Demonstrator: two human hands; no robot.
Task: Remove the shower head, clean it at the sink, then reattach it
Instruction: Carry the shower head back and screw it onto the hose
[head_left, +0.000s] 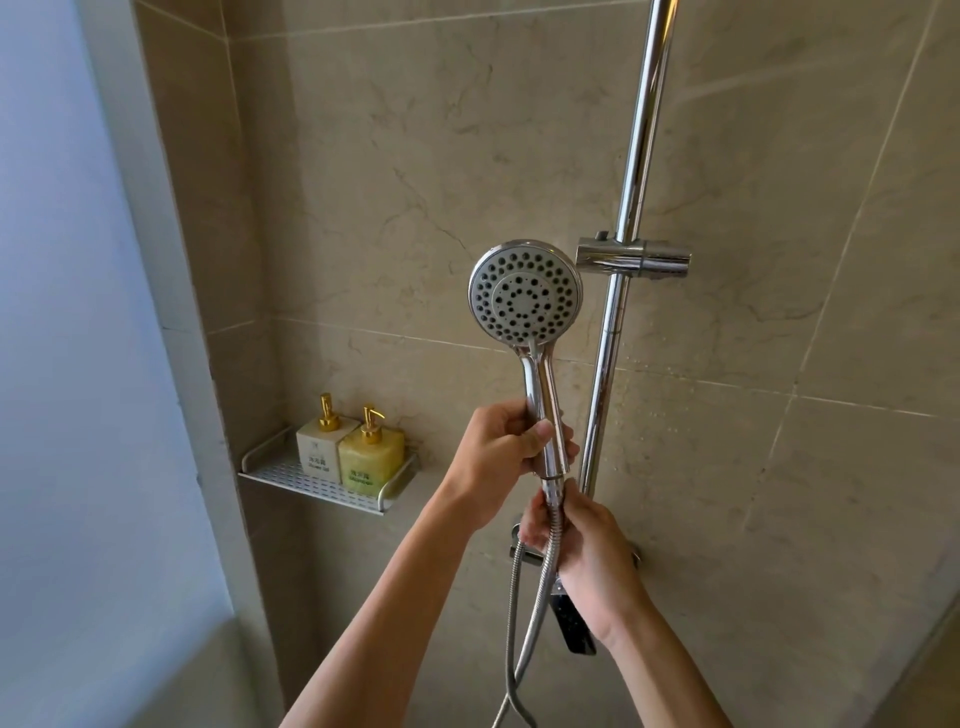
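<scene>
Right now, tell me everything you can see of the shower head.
The shower head is chrome-looking, with a round grey spray face of ringed nozzles facing the camera and a tapered handle below. It stands upright, out of the holder, left of the rail. The left hand grips its handle; the right hand pinches the hose nut at its base.

Open wall left of rail (631, 171); holder (631, 258) just right of shower head (525, 292); 2 bottles (350, 449) lower left.

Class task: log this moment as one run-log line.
left hand: grips shower head handle | right hand: pinches hose nut | holder: empty
</scene>
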